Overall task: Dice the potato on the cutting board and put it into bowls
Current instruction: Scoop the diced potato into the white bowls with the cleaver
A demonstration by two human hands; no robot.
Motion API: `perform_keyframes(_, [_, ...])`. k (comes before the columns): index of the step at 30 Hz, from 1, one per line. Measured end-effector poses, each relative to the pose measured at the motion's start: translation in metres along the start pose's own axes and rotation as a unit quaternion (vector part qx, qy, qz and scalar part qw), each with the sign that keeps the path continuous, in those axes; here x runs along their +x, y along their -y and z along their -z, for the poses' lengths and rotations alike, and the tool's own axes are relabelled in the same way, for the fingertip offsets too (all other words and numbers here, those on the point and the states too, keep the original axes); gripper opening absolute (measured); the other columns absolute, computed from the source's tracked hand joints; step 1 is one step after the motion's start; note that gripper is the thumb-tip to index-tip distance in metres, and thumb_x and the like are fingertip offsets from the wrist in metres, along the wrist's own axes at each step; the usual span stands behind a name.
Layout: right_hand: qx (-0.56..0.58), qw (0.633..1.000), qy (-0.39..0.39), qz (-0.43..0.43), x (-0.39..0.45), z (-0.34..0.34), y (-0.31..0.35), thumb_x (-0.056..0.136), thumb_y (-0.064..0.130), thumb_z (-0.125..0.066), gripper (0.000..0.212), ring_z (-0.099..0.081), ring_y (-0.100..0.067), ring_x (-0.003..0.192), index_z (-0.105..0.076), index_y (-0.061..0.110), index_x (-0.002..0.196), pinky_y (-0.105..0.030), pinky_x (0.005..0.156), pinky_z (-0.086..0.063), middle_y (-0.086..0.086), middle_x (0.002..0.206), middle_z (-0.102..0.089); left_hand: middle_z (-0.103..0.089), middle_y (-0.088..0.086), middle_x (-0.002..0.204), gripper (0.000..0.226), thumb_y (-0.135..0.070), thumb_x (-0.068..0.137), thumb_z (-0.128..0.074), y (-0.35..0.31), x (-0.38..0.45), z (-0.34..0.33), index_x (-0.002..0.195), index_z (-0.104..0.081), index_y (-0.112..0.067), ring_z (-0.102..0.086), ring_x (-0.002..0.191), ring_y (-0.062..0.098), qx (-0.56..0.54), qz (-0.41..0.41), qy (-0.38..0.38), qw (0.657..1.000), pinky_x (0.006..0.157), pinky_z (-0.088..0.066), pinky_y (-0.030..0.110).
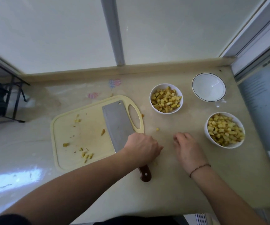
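Note:
A cream cutting board [69, 127] lies on the counter with a few potato bits [86, 155] scattered on it. A steel cleaver [116, 124] lies flat on the board's right side, and its brown handle end [145, 174] sticks out toward me. My left hand [142, 146] reaches across the handle, with curled fingers pointing right at the counter; what they hold is hidden. My right hand [186, 148] rests beside it, fingers loosely curled with the tips down on the counter. Two white bowls [152, 98] [206, 127] hold diced potato. A third bowl [208, 88] is empty.
A loose potato bit [157, 129] lies on the counter between the board and the bowls. A raised ledge [98, 73] and window run along the back. A dark metal rack [9, 98] stands at the left. The counter ends at the right by a window frame [261, 95].

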State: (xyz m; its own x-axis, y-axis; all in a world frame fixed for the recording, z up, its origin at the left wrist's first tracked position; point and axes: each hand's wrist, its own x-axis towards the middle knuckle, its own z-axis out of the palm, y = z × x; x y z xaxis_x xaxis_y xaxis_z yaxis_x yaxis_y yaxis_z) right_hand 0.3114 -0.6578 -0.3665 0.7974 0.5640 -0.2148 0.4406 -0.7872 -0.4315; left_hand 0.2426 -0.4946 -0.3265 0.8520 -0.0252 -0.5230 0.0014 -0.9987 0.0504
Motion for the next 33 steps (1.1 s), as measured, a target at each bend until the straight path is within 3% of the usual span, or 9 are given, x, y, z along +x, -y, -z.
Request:
perform_keyframes(4, [0.029, 0.996, 0.036, 0.073, 0.041, -0.004, 0.030, 0.093, 0.012, -0.055, 0.019, -0.059, -0.041, 0.092, -0.060, 0.008, 0.110, -0.050, 0.077, -0.052, -0.016, 0.112, -0.058, -0.037, -0.001, 0.066, 0.045, -0.044, 0.111, -0.028, -0.011, -0.013, 0.001, 0.084, -0.052, -0.018, -0.038, 0.053, 0.018, 0.055, -0.087, 0.018, 0.995, 0.047, -0.032, 0.029])
perform_keyframes(8, [-0.044, 0.994, 0.069, 0.077, 0.063, -0.018, 0.042, 0.096, 0.012, -0.049, 0.015, -0.057, -0.040, 0.092, -0.056, 0.007, 0.109, -0.050, 0.080, -0.051, -0.016, 0.108, -0.052, -0.055, 0.007, 0.081, 0.012, -0.029, 0.103, -0.056, -0.018, -0.019, 0.001, 0.101, -0.062, -0.018, -0.062, 0.078, 0.032, 0.126, -0.138, 0.071, 0.980, 0.058, -0.057, 0.044])
perform_keyframes(13, [-0.105, 0.992, 0.048, 0.046, 0.059, -0.019, 0.044, 0.093, 0.006, -0.050, 0.011, -0.059, -0.039, 0.092, -0.056, 0.002, 0.102, -0.043, 0.077, -0.050, -0.019, 0.107, -0.055, -0.071, 0.005, 0.118, 0.026, -0.014, 0.105, -0.046, -0.027, -0.024, 0.002, 0.122, -0.066, -0.018, -0.069, 0.099, 0.028, 0.159, -0.178, 0.069, 0.969, 0.042, -0.022, 0.031])
perform_keyframes(17, [-0.017, 0.999, -0.022, 0.034, 0.041, -0.002, 0.042, 0.084, 0.002, -0.061, 0.006, -0.058, -0.042, 0.080, -0.061, -0.002, 0.080, -0.042, 0.067, -0.044, -0.025, 0.084, -0.061, -0.070, 0.005, 0.110, 0.019, -0.012, 0.103, -0.054, -0.023, -0.023, 0.004, 0.117, -0.067, -0.015, -0.055, 0.077, 0.025, 0.105, -0.140, 0.068, 0.982, 0.046, -0.036, 0.032])
perform_keyframes(25, [0.290, 0.950, -0.048, -0.109, -0.022, 0.028, 0.043, 0.086, 0.006, -0.068, 0.015, -0.059, -0.018, 0.051, -0.066, 0.017, 0.077, -0.031, 0.057, -0.052, -0.005, 0.057, -0.066, -0.071, 0.000, 0.118, 0.031, -0.010, 0.108, -0.042, -0.034, -0.020, -0.012, 0.122, -0.068, -0.017, -0.070, 0.100, 0.025, 0.104, -0.158, 0.025, 0.982, 0.045, -0.025, 0.027])
perform_keyframes(27, [0.366, 0.918, -0.059, -0.141, -0.038, 0.030, 0.047, 0.089, 0.003, -0.066, 0.017, -0.054, -0.014, 0.045, -0.066, 0.016, 0.078, -0.023, 0.049, -0.048, -0.007, 0.056, -0.065, -0.069, 0.003, 0.105, 0.021, -0.010, 0.104, -0.052, -0.028, -0.016, -0.013, 0.116, -0.067, -0.014, -0.065, 0.088, 0.029, 0.043, -0.131, 0.014, 0.990, 0.046, -0.034, 0.029])
perform_keyframes(29, [0.400, 0.901, -0.091, -0.138, -0.048, 0.030, 0.058, 0.089, 0.004, -0.066, 0.016, -0.053, -0.010, 0.045, -0.066, 0.017, 0.079, -0.018, 0.049, -0.047, -0.006, 0.057, -0.065, -0.056, 0.005, 0.079, 0.008, -0.014, 0.100, -0.059, -0.016, -0.015, -0.019, 0.095, -0.064, -0.012, -0.052, 0.074, 0.027, -0.150, -0.059, -0.043, 0.986, 0.055, -0.044, 0.035])
perform_keyframes(31, [0.372, 0.914, -0.139, -0.084, -0.052, 0.029, 0.078, 0.086, 0.020, -0.070, 0.008, -0.059, -0.006, 0.052, -0.067, 0.022, 0.079, -0.016, 0.056, -0.048, 0.001, 0.061, -0.067, -0.047, 0.006, 0.067, 0.026, -0.014, 0.100, -0.056, 0.000, -0.021, -0.026, 0.075, -0.053, -0.006, -0.045, 0.064, 0.020, -0.460, 0.015, -0.097, 0.882, 0.058, -0.039, 0.031])
perform_keyframes(33, [0.291, 0.941, -0.170, 0.030, -0.050, 0.026, 0.101, 0.084, 0.033, -0.063, 0.011, -0.062, -0.005, 0.064, -0.069, 0.024, 0.082, -0.013, 0.064, -0.048, 0.009, 0.071, -0.068, -0.045, 0.004, 0.061, 0.030, -0.015, 0.098, -0.053, 0.013, -0.033, -0.029, 0.070, -0.053, -0.006, -0.039, 0.054, 0.014, -0.743, 0.048, -0.099, 0.660, 0.052, -0.031, 0.028])
